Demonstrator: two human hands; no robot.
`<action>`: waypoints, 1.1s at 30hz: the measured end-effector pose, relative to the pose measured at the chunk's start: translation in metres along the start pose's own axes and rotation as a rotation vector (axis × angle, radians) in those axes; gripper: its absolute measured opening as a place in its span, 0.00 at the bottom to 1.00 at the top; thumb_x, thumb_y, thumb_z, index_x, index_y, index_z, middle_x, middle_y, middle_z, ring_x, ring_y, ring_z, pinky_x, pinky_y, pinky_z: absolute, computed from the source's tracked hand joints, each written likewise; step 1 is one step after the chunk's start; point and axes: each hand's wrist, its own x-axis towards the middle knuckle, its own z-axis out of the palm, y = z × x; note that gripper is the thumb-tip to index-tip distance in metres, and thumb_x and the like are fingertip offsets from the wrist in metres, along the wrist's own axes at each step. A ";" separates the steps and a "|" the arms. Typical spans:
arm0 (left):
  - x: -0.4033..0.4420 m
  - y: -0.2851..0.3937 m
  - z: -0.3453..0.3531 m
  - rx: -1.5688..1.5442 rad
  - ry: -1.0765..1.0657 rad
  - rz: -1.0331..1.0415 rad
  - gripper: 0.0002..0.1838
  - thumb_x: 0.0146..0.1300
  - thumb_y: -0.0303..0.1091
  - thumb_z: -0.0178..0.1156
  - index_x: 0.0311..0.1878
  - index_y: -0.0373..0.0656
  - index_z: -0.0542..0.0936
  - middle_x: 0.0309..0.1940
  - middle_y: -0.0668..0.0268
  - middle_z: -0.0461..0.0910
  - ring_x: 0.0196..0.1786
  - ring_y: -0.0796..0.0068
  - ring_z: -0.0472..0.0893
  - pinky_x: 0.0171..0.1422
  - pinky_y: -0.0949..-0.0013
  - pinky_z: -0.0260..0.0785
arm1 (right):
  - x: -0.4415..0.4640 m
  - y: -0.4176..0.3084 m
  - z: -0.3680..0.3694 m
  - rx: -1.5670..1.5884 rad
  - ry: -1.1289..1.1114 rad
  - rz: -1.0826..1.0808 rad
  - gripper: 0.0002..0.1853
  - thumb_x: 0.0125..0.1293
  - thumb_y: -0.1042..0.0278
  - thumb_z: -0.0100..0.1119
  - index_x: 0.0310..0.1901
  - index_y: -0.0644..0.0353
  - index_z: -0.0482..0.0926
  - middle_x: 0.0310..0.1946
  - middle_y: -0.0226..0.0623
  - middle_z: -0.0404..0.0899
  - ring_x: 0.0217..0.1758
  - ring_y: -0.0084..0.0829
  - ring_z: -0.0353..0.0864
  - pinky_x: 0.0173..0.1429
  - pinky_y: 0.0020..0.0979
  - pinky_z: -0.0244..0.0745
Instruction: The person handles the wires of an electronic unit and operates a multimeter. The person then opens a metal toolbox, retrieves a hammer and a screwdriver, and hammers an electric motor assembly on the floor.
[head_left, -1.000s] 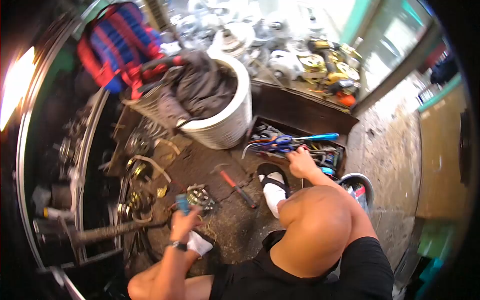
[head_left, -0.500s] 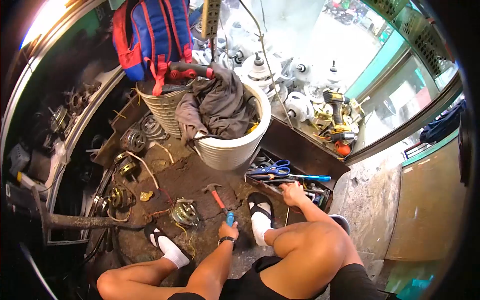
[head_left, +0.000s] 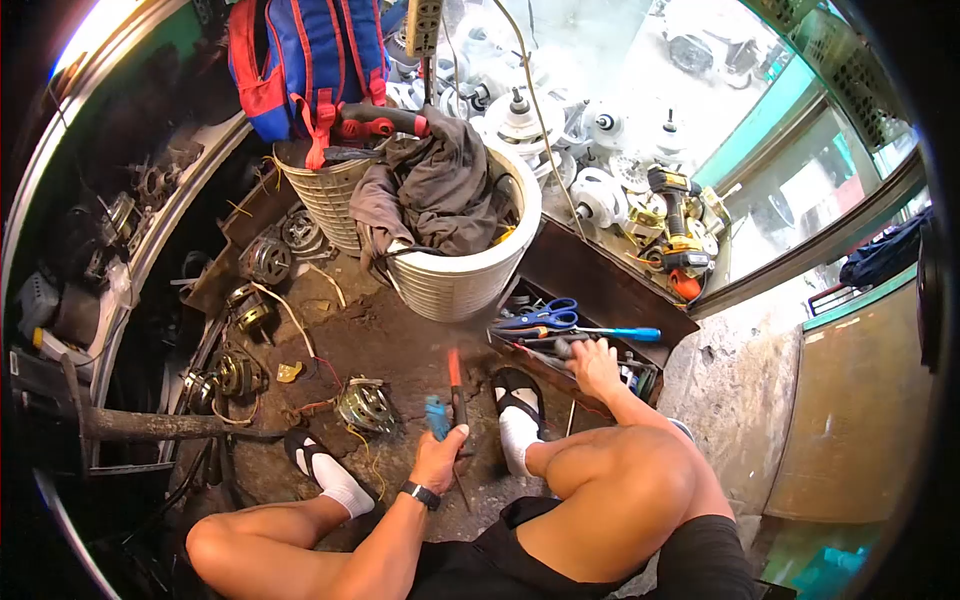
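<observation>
Left hand (head_left: 438,462), over the floor between the feet: fingers curled around a blue-handled tool (head_left: 436,415), its thin dark shaft emerging below the fist; a red-and-black hammer (head_left: 457,390) meets the same hand at the thumb, its upper end blurred. Right hand (head_left: 597,370), at the open toolbox (head_left: 640,312): fingers bent down among the tools, a greyish piece (head_left: 563,348) beside the fingertips; whether they pinch it cannot be told. In the toolbox, near this hand, lie scissors (head_left: 540,318) with blue handles and a long blue-handled screwdriver (head_left: 628,333). On the floor to the left of the hammer rests a wound motor (head_left: 367,406) with yellow and red wires; further motors (head_left: 240,372) lie beyond it on that side. Ahead stands a white slatted bucket (head_left: 460,285), dark cloth (head_left: 430,190) heaped over its mouth, with a red-and-blue backpack (head_left: 318,60) behind. Outermost, upper right: a yellow-and-black drill (head_left: 676,215) near white motor housings (head_left: 598,197) on a ledge.
</observation>
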 end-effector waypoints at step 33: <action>0.070 0.012 -0.150 0.427 0.841 0.382 0.53 0.47 0.54 0.81 0.72 0.37 0.70 0.61 0.46 0.71 0.65 0.45 0.75 0.69 0.50 0.68 | -0.132 0.088 -0.160 1.518 1.043 0.692 0.24 0.73 0.49 0.67 0.56 0.60 0.73 0.43 0.37 0.82 0.35 0.27 0.82 0.41 0.30 0.81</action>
